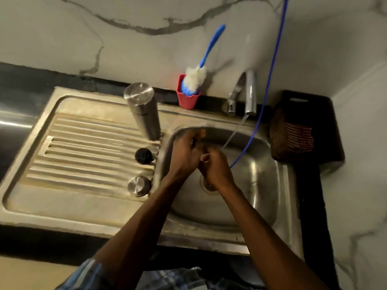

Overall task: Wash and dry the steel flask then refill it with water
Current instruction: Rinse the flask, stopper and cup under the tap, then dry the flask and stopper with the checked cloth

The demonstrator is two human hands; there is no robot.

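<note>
Both hands, left hand [185, 155] and right hand [215, 166], are held together over the sink [261, 185]; the steel flask [143, 110] is stood inverted on the drainboard; grip contents cannot be told

A single view is given, taken from a wide-angle camera worn on the person's head. The scene is looked down on steeply from in front of the sink basin [247, 185], which is held a little right of centre in the frame. The marble wall behind the basin is taken in along the top, and straight edges are bent toward the frame borders by the lens. The drainboard [83, 147] left of the basin is seen in full. The basin is viewed from close range, with both forearms entering from the bottom edge. No second view is provided, so nothing is shared.
</note>
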